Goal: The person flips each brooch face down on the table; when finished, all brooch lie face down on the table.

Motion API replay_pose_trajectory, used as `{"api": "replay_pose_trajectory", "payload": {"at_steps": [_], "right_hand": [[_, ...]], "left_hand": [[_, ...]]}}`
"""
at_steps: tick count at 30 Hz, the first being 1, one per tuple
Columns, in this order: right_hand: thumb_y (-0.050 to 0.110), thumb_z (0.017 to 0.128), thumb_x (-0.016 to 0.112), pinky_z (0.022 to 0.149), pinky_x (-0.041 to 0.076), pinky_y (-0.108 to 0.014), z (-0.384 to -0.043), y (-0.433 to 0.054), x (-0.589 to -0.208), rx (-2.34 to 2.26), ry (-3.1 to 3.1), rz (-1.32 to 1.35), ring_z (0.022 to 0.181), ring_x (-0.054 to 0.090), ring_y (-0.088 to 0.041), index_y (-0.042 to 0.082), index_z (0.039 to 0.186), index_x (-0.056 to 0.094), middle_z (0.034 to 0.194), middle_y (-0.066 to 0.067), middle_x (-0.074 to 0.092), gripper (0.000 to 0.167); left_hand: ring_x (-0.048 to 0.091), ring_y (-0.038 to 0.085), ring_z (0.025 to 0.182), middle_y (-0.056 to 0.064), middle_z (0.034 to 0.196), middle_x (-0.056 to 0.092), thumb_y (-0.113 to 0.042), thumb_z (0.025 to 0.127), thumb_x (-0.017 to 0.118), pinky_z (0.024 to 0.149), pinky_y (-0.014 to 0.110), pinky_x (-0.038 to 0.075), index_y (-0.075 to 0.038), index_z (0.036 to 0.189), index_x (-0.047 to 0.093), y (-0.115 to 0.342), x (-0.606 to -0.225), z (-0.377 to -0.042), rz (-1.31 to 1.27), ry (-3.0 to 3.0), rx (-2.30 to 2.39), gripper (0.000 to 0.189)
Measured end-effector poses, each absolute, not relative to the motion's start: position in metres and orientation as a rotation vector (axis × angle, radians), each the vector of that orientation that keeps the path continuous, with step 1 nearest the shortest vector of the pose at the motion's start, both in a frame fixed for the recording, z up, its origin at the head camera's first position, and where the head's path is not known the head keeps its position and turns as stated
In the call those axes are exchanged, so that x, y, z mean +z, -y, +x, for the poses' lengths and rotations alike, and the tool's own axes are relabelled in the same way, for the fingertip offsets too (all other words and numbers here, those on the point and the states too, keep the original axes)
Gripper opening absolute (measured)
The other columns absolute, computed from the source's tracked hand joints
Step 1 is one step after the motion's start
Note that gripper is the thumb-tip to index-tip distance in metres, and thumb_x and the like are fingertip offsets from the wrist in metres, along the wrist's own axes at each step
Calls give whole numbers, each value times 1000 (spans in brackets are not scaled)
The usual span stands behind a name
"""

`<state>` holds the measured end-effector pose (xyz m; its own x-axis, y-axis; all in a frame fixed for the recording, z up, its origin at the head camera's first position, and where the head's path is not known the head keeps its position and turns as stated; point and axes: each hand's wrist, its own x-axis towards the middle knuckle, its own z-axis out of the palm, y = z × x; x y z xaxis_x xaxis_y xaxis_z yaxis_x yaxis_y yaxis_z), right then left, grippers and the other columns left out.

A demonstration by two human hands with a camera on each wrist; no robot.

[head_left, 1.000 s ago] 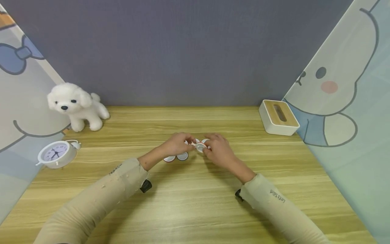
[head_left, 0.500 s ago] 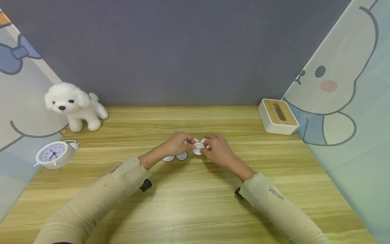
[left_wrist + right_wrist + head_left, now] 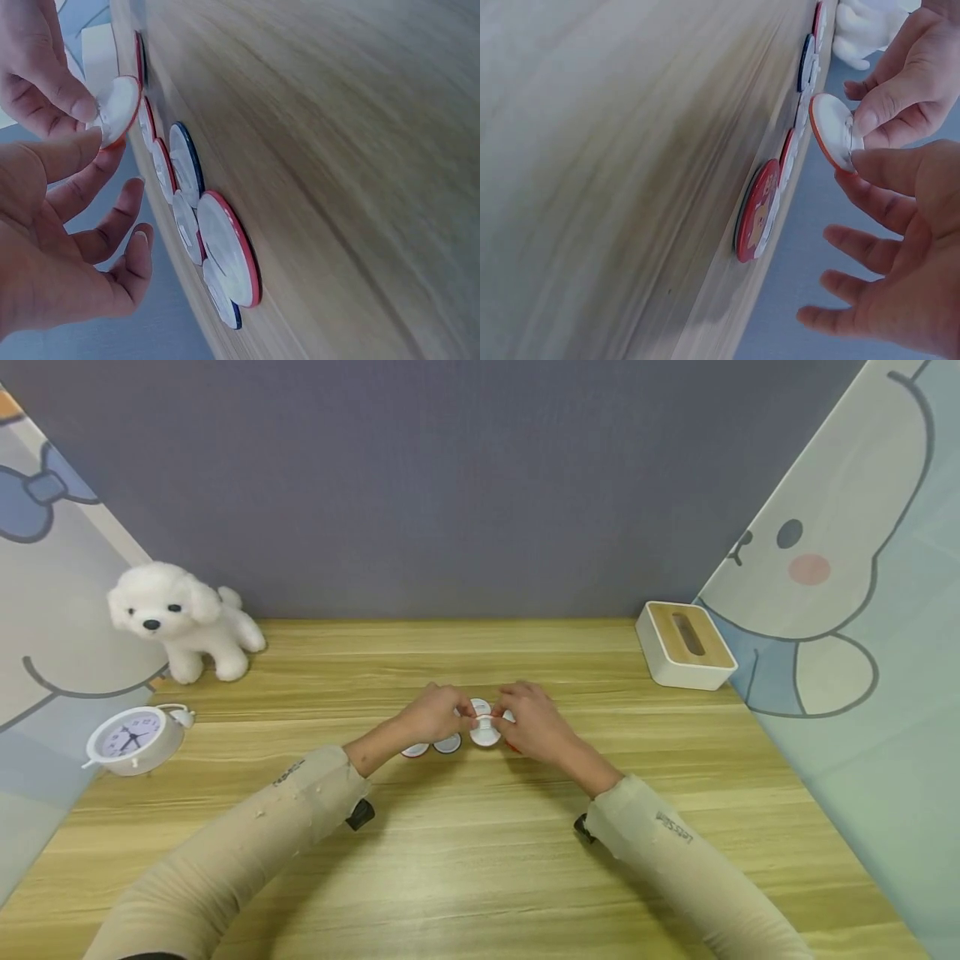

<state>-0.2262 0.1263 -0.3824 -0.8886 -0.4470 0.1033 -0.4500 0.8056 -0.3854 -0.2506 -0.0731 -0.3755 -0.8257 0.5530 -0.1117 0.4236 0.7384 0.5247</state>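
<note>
A round pin badge point(image 3: 485, 733) with a white back and an orange-red rim is held between both hands over the table. Its pin side point(image 3: 831, 127) faces the person, tilted. My left hand point(image 3: 437, 714) pinches its left side with thumb and index finger, while the other fingers curve loosely. From the other side, my right hand point(image 3: 534, 722) pinches the edge, its remaining fingers spread in the right wrist view. Several more badges lie white back up on the wood, including a red-rimmed one point(image 3: 229, 247) and a dark-rimmed one point(image 3: 185, 161). A red picture badge point(image 3: 759, 214) lies beneath the right hand.
A white plush dog point(image 3: 183, 622) stands at the back left, with a white alarm clock point(image 3: 135, 741) in front of it. At the back right sits a white tissue box point(image 3: 686, 647) with a wooden lid. A grey panel point(image 3: 450, 485) closes off the table's far side.
The held badge has tilted and shifted slightly left and toward the person. Both hands stay around it, the fingertips coming closer together along its upper edge.
</note>
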Motion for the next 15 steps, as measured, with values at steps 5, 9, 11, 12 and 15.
{"api": "replay_pose_trajectory", "payload": {"at_steps": [5, 9, 11, 12, 15], "right_hand": [[20, 95, 67, 115, 28, -65, -231, -123, -385, 573, 3012, 805, 142, 38, -48, 12, 87, 71, 141, -22, 57, 12], [21, 96, 65, 115, 26, -67, -233, -121, -384, 588, 3077, 787, 146, 31, -48, 13, 87, 71, 147, -21, 52, 14], [21, 96, 64, 115, 26, -68, -234, -120, -383, 590, 3101, 785, 147, 29, -48, 13, 87, 71, 149, -21, 50, 14], [21, 96, 64, 115, 25, -68, -235, -119, -383, 587, 3112, 787, 147, 28, -48, 13, 88, 71, 149, -21, 49, 14], [20, 96, 63, 115, 25, -68, -237, -118, -382, 578, 3145, 781, 148, 26, -47, 13, 89, 72, 151, -20, 48, 14]], "left_hand": [[57, 35, 120, 1, 110, 77, -27, 96, 68, 112, 55, 31, -14, 101, 78, 75, -377, -252, 719, -2705, 664, 17], [57, 34, 119, 2, 112, 76, -28, 96, 68, 112, 56, 31, -15, 102, 78, 78, -378, -252, 710, -2702, 649, 17], [58, 34, 117, 2, 108, 77, -28, 96, 68, 111, 56, 32, -16, 101, 78, 79, -378, -253, 716, -2709, 637, 17], [58, 33, 116, 1, 104, 77, -28, 96, 68, 111, 55, 32, -16, 100, 78, 79, -378, -254, 715, -2712, 631, 16], [61, 30, 110, -1, 92, 77, -28, 95, 69, 111, 53, 31, -16, 96, 79, 78, -378, -255, 732, -2725, 603, 15]]}}
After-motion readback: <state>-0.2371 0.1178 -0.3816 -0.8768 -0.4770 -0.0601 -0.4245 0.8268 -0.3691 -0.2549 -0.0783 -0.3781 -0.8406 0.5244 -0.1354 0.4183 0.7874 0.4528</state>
